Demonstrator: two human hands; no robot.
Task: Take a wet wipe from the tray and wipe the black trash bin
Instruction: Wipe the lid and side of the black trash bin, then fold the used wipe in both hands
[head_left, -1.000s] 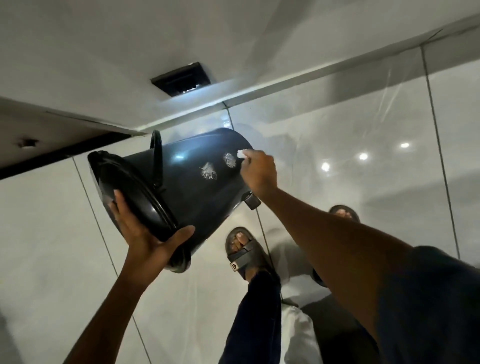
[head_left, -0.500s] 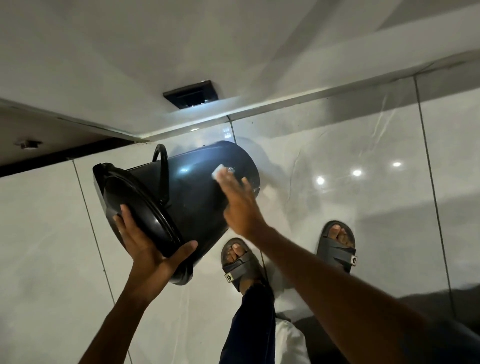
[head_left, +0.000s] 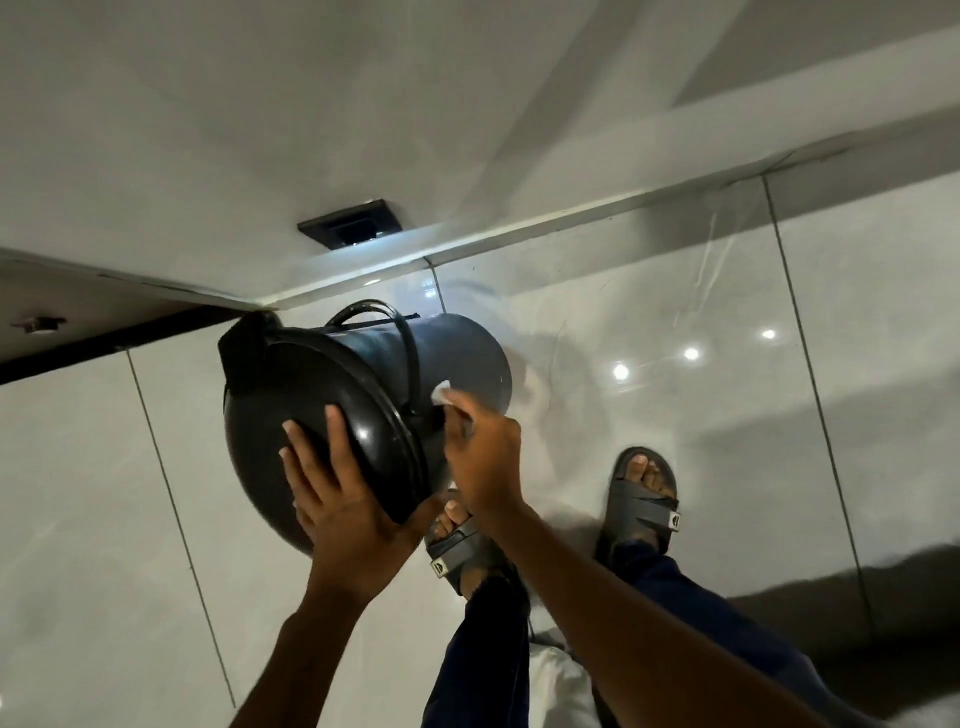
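Observation:
The black trash bin (head_left: 457, 358) is tipped on its side above the glossy floor, its round lid (head_left: 322, 395) turned toward me. My left hand (head_left: 337, 499) grips the lid's lower rim, fingers spread over the lid. My right hand (head_left: 483, 457) presses a small white wet wipe (head_left: 441, 392) against the bin's side, just past the thin wire handle (head_left: 405, 343). Most of the wipe is hidden under my fingers. No tray is in view.
Glossy white floor tiles (head_left: 675, 291) surround me. My two feet in dark sandals (head_left: 644, 499) stand under the bin's right side. A white wall (head_left: 260, 130) with a dark vent (head_left: 350, 223) rises behind, and a dark strip runs along the left.
The bin has been turned so its lid faces me more. My left hand now lies over the lid. My right hand slid with the wipe along the bin's side toward the lid.

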